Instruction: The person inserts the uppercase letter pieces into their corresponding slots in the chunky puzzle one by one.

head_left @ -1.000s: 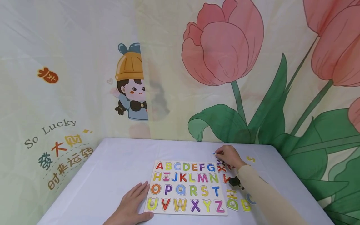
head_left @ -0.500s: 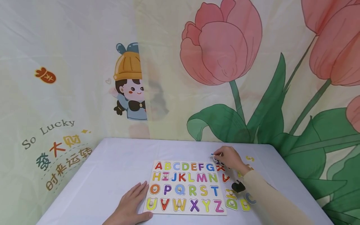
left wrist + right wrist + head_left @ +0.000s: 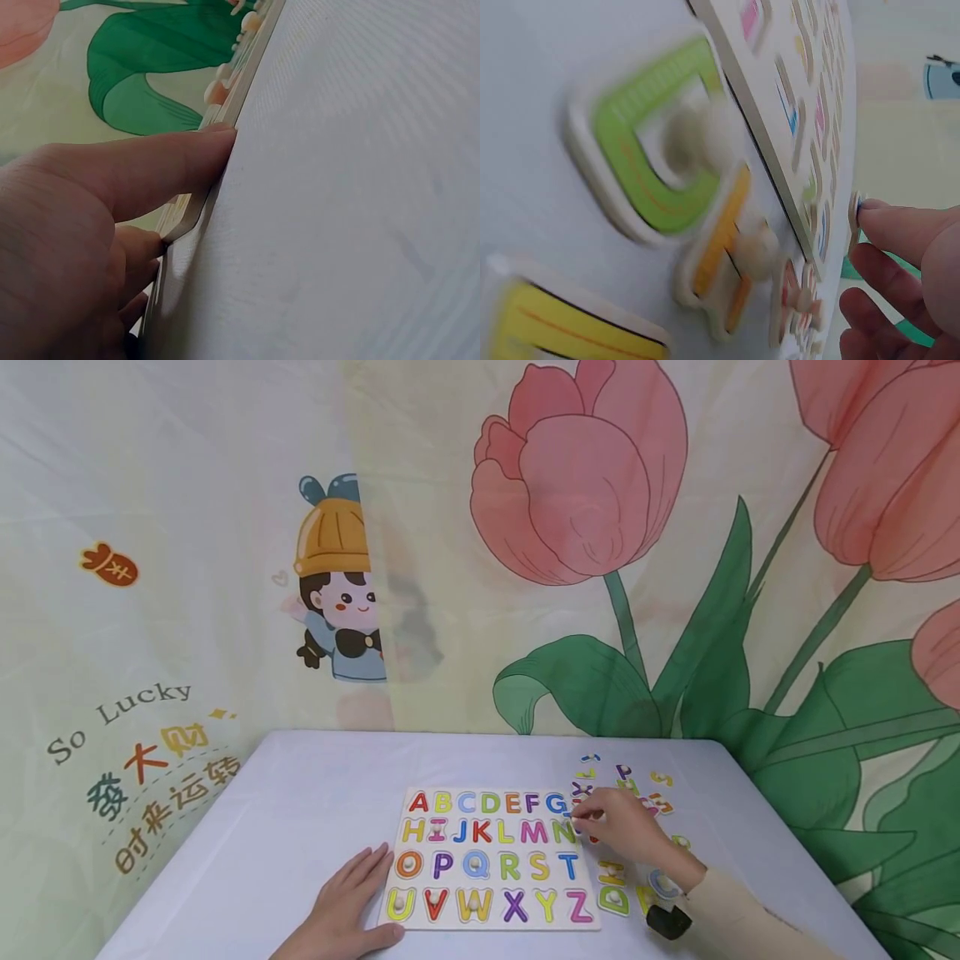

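A wooden alphabet board [image 3: 450, 929] with colourful letters from A to Z lies on the table. My left hand [image 3: 337, 893] rests along its left side with fingers extended; the left wrist view shows the thumb [image 3: 172, 166] against the board's edge. Over the board's right side, near G and N, my right hand [image 3: 630, 831] pinches a small letter piece [image 3: 854, 217] with some blue on it, seen nearly edge-on. Which letter it is I cannot tell. Knobbed pieces sit in several slots, among them the W [image 3: 474, 906] and the Q [image 3: 476, 865].
Loose knobbed letters lie right of the board, including a green D [image 3: 614, 902], a blue C [image 3: 663, 884] and a purple P [image 3: 623, 772]. Some are hidden under the right arm. A printed curtain [image 3: 420, 527] hangs behind the table [image 3: 247, 860].
My right hand has come from beyond the board's far right corner toward me, still pinching the blue piece. Loose letters it covered now show. The left hand stays at the board.
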### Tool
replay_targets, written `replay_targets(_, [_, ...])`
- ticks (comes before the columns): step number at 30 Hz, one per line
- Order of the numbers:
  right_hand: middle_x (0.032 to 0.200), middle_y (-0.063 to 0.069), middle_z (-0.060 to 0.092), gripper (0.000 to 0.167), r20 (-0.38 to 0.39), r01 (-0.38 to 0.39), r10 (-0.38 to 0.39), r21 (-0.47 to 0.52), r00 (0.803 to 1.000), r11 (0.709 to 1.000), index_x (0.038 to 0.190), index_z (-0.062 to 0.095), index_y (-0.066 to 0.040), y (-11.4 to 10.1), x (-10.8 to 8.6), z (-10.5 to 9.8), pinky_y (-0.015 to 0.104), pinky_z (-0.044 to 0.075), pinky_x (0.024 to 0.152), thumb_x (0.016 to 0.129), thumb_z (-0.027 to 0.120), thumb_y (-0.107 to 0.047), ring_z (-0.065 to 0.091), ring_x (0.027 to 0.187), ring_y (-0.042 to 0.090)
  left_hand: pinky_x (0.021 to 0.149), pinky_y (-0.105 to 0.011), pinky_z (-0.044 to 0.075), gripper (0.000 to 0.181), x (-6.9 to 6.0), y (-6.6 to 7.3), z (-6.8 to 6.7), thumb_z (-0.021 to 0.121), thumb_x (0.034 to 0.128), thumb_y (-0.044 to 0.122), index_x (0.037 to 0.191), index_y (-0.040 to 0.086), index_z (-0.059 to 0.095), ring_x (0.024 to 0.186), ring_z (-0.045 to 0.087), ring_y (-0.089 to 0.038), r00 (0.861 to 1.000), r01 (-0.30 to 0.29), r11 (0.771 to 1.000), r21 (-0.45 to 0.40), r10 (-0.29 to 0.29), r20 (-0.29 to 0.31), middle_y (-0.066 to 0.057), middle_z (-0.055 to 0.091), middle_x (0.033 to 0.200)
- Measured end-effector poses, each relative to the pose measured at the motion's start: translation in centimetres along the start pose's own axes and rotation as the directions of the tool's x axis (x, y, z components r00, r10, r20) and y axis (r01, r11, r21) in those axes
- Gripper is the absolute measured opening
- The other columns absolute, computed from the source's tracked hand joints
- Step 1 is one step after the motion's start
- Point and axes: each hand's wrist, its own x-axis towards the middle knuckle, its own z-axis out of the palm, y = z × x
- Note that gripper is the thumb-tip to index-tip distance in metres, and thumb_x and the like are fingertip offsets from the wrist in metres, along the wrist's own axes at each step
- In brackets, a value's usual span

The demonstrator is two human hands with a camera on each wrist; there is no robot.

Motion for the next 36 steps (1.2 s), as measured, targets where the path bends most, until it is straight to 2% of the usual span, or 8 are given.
replay_targets(7, [0.088, -0.021, 0.067, 0.008, 0.083, 0.025, -0.026, 0.021, 0.996, 0.999, 0.098, 0.085, -0.025, -0.9, -2.2, 0.8, 0.022, 0.053, 0.073, 0.092, 0.086, -0.02, 0.057, 0.082, 0.002, 0.122, -0.076, 0.018, 0.109, 0.0, 0.2, -0.2, 0.084, 0.0817, 0.059, 0.165, 0.006, 0.037, 0.16, 0.018, -0.044, 1.0, 0.01, 0.999, -0.035, -0.009, 0.011, -0.012, 0.03, 0.174])
replay_targets(12, [0.087, -0.022, 0.067, 0.008, 0.109, 0.045, -0.048, 0.028, 0.993, 0.999, 0.099, 0.085, -0.026, -1.1, -3.0, 1.3, 0.022, 0.053, 0.074, 0.091, 0.086, -0.022, 0.058, 0.08, -0.001, 0.122, -0.076, 0.017, 0.109, -0.1, 0.3, -0.2, 0.085, 0.0812, 0.057, 0.165, 0.006, 0.037, 0.16, 0.018, -0.045, 1.0, 0.019, 0.998, -0.051, -0.018, 0.017, -0.012, 0.03, 0.174])
replay_targets(16, [0.086, -0.023, 0.066, 0.008, 0.114, 0.062, -0.065, 0.027, 0.991, 0.998, 0.099, 0.085, -0.026, -1.3, -3.2, 1.4, 0.023, 0.052, 0.074, 0.091, 0.086, -0.025, 0.056, 0.079, -0.001, 0.122, -0.075, 0.02, 0.109, 0.1, 0.5, -0.2, 0.088, 0.0783, 0.055, 0.164, 0.008, 0.04, 0.159, 0.021, -0.043, 0.998, 0.055, 0.997, -0.059, -0.054, 0.01, -0.009, 0.033, 0.172])
replay_targets(19, [0.086, -0.024, 0.066, 0.007, 0.117, 0.081, -0.084, 0.03, 0.99, 0.996, 0.097, 0.085, -0.027, -1.4, -3.2, 1.4, 0.024, 0.052, 0.074, 0.091, 0.087, -0.026, 0.056, 0.079, -0.001, 0.12, -0.075, 0.023, 0.11, 0.3, 0.8, -0.3, 0.091, 0.0737, 0.056, 0.162, 0.01, 0.044, 0.157, 0.026, -0.041, 0.996, 0.089, 0.995, -0.044, -0.089, -0.01, -0.008, 0.036, 0.17])
replay_targets(21, [0.085, -0.024, 0.066, 0.007, 0.125, 0.085, -0.088, 0.026, 0.988, 0.996, 0.097, 0.084, -0.028, -1.4, -3.3, 1.4, 0.024, 0.052, 0.075, 0.09, 0.087, -0.028, 0.056, 0.079, -0.001, 0.119, -0.074, 0.027, 0.111, 0.5, 1.0, -0.4, 0.093, 0.0699, 0.058, 0.16, 0.011, 0.048, 0.155, 0.03, -0.04, 0.995, 0.093, 0.996, -0.015, -0.093, -0.036, -0.008, 0.04, 0.168])
replay_targets(27, [0.084, -0.024, 0.065, 0.006, 0.146, 0.056, -0.056, 0.006, 0.988, 0.998, 0.096, 0.085, -0.027, -1.7, -3.4, 1.1, 0.024, 0.05, 0.073, 0.09, 0.087, -0.028, 0.055, 0.079, 0.001, 0.116, -0.066, 0.036, 0.11, 0.9, 1.3, 0.0, 0.094, 0.0608, 0.064, 0.151, 0.012, 0.058, 0.148, 0.042, -0.035, 0.991, 0.039, 0.997, 0.071, -0.029, -0.13, -0.006, 0.051, 0.158])
replay_targets(30, [0.083, -0.023, 0.065, 0.006, 0.146, 0.055, -0.052, -0.013, 0.988, 0.998, 0.096, 0.085, -0.026, -1.8, -3.4, 1.1, 0.024, 0.049, 0.071, 0.09, 0.087, -0.027, 0.055, 0.077, 0.001, 0.117, -0.066, 0.035, 0.109, 1.1, 1.4, -0.2, 0.095, 0.059, 0.065, 0.149, 0.014, 0.059, 0.147, 0.042, -0.035, 0.991, 0.043, 0.996, 0.077, -0.033, -0.128, -0.006, 0.052, 0.156])
replay_targets(36, [0.081, -0.022, 0.063, 0.007, 0.138, 0.061, -0.056, -0.032, 0.989, 0.998, 0.095, 0.086, -0.024, -2.1, -3.2, 1.5, 0.022, 0.048, 0.068, 0.089, 0.088, -0.027, 0.053, 0.074, 0.001, 0.118, -0.068, 0.034, 0.112, 1.3, 1.3, -0.5, 0.096, 0.0568, 0.065, 0.149, 0.013, 0.057, 0.147, 0.04, -0.038, 0.991, 0.085, 0.994, 0.075, -0.077, -0.106, -0.009, 0.051, 0.156])
